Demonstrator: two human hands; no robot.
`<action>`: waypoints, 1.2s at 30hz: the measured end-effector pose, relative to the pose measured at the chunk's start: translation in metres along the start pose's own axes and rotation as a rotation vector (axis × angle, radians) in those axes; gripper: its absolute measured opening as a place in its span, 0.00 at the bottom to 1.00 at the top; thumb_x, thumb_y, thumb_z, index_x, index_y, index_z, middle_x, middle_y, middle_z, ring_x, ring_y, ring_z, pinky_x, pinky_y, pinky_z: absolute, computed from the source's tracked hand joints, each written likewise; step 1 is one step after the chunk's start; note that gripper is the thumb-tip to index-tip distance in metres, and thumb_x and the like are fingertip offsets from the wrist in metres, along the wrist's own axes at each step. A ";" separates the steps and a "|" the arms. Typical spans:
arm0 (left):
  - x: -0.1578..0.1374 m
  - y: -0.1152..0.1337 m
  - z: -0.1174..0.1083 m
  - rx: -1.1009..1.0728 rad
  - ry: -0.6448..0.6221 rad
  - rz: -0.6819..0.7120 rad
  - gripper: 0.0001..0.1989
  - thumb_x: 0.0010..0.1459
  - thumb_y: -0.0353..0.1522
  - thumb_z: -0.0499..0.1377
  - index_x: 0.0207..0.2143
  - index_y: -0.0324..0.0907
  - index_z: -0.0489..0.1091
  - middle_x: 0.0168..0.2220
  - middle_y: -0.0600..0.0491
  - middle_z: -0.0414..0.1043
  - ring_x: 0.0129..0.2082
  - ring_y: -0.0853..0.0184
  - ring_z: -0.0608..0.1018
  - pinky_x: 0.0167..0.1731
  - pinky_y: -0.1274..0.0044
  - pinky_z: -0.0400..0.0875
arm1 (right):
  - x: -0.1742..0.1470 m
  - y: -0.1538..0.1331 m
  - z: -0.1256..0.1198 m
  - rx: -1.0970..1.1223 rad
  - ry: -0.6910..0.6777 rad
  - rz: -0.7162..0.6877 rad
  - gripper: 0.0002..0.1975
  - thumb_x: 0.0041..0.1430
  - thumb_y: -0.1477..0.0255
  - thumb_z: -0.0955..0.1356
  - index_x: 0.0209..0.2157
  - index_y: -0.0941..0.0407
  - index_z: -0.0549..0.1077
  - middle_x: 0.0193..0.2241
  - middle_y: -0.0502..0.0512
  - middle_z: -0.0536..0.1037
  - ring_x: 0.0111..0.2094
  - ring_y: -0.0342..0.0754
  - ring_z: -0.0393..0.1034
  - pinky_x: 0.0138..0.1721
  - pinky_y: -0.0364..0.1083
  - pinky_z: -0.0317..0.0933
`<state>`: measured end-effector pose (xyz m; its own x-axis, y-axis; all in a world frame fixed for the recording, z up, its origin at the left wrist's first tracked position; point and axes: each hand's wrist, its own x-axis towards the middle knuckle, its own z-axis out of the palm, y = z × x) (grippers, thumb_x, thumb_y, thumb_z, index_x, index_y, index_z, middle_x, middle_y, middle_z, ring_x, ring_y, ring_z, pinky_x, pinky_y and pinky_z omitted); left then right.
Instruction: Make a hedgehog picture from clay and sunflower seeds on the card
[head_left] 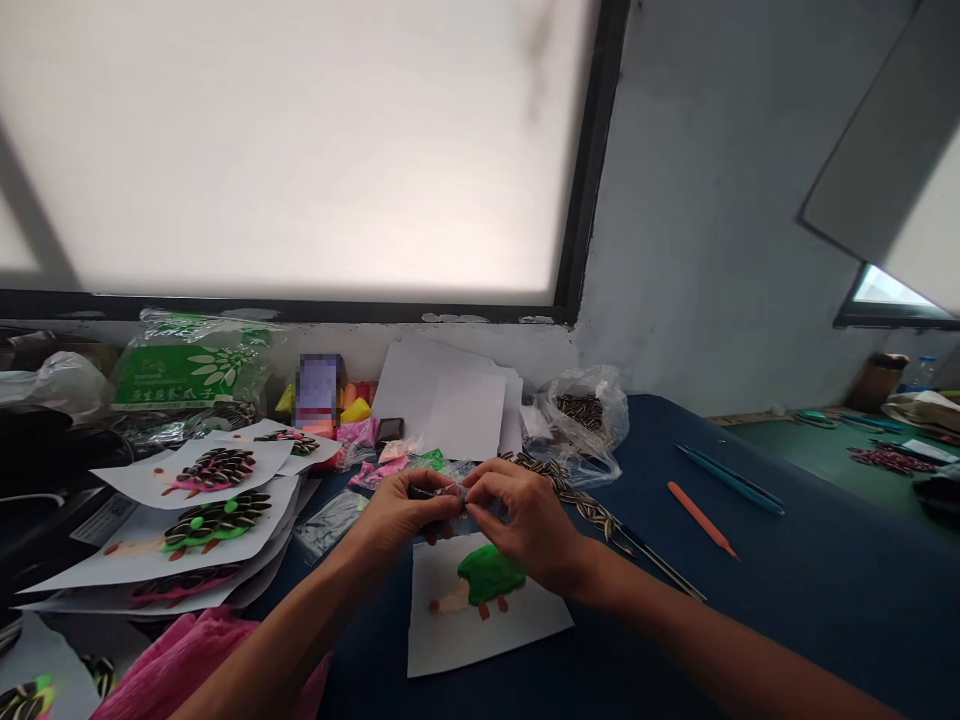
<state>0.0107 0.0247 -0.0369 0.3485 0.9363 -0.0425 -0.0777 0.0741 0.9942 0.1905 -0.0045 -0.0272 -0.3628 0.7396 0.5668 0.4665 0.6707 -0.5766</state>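
Blue cloth covers the worktop (787, 600), the biggest thing in front of me, w/ a frosted window above it. To my left sits a stack of finished sheets (202, 500), each w/ a clay hedgehog body stuck full of striped seeds. Straight under my hands lies the sheet of paper (480, 620) I'm on now, w/ a green clay body (491, 575) and a pale snout, no seeds in it yet. Further back, a clear bag of sunflower seeds (589, 410), and a loose trail of seeds (570, 490) running from it toward my right wrist. An orange tool (701, 520) and two teal ones lie well apart on the right.

My left hand (409, 510) and right hand (525, 520) meet fingertip to fingertip just above the sheet's top edge, both pinched shut on a small dark bit (442, 492), prob. a seed, partly wrapped in something clear; too small to tell exactly. The green body sits just below and btw. my hands, near but not touching.

To do this bit well, I reckon: keep the pinch light, hold the piece close over the sheet so nothing drops on the cloth, and keep wrists clear of the soft clay.
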 end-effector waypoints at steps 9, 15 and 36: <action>0.002 0.013 -0.016 0.190 0.123 0.055 0.19 0.40 0.45 0.69 0.25 0.38 0.74 0.23 0.54 0.72 0.24 0.69 0.72 0.24 0.79 0.65 | 0.011 -0.003 -0.014 0.535 0.030 0.418 0.14 0.59 0.62 0.69 0.35 0.59 0.78 0.27 0.53 0.76 0.30 0.44 0.70 0.28 0.42 0.62; 0.005 0.002 -0.029 0.875 0.325 0.179 0.24 0.47 0.37 0.63 0.47 0.36 0.73 0.39 0.43 0.77 0.37 0.52 0.78 0.38 0.66 0.70 | 0.009 -0.003 -0.010 0.727 -0.034 0.545 0.12 0.56 0.62 0.71 0.32 0.58 0.75 0.31 0.53 0.78 0.28 0.41 0.70 0.28 0.41 0.59; -0.005 0.018 -0.001 -0.156 -0.155 0.004 0.16 0.46 0.41 0.72 0.24 0.40 0.71 0.17 0.60 0.65 0.17 0.76 0.63 0.19 0.83 0.56 | 0.009 -0.013 -0.012 0.670 -0.044 0.473 0.14 0.52 0.63 0.74 0.35 0.57 0.74 0.28 0.49 0.70 0.28 0.41 0.62 0.28 0.42 0.56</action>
<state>0.0066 0.0214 -0.0193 0.4862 0.8738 -0.0109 -0.2185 0.1337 0.9666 0.1911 -0.0073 -0.0076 -0.2866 0.9445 0.1604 0.0021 0.1681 -0.9858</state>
